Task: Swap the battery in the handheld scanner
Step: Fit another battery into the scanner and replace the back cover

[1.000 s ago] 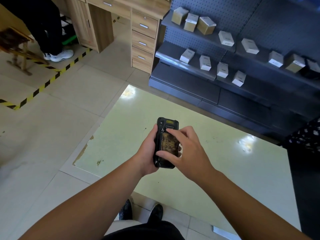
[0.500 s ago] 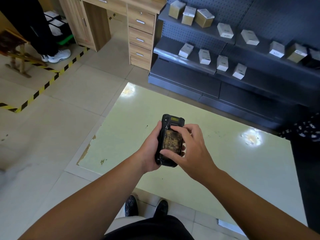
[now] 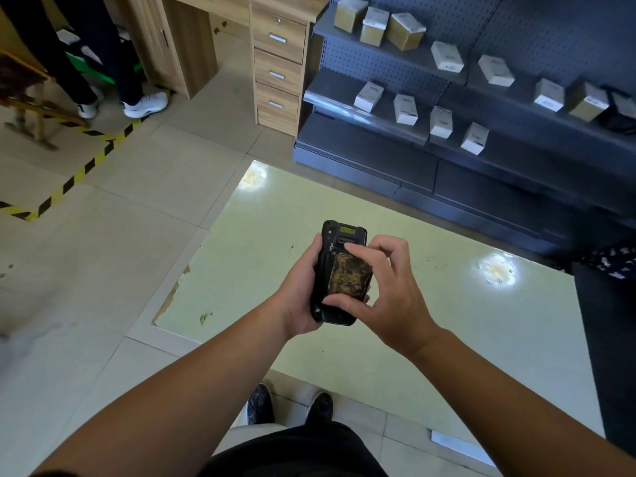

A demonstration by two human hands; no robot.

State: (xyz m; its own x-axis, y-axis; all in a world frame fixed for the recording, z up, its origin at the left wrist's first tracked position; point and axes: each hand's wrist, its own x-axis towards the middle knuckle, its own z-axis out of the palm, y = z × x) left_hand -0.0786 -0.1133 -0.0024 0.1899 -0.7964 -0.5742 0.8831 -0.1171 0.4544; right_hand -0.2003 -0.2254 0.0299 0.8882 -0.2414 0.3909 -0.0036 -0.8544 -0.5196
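Since a moment ago our right index finger has climbed from the battery's face to its top edge, up by the latch, and the scanner has tilted a touch toward us. We're standing over the pale green desk (image 3: 447, 339), with the dark shelving (image 3: 481, 160) and its small boxes beyond and the wooden drawer unit (image 3: 277, 63) off to the left. In over the desk come both arms, and our left hand (image 3: 299, 301) cradles the black handheld scanner (image 3: 340, 235) from behind and the side, back face up, fingers wrapped firmly around its body. Our right hand (image 3: 395, 304) is on top: thumb at the lower edge and index fingertip at the upper edge of the worn, brown-mottled battery (image 3: 349, 278), a narrow pinch spanning the pack. The battery sits in its bay on the scanner's back, and whether it has lifted at all we can't tell. So we judge we're at the removal step, old pack about to come out. Next up, we reckon, is releasing the catch at the top and levering that end free while the left hand keeps the body steady, careful not to let the pack slip. No spare battery is in sight yet.
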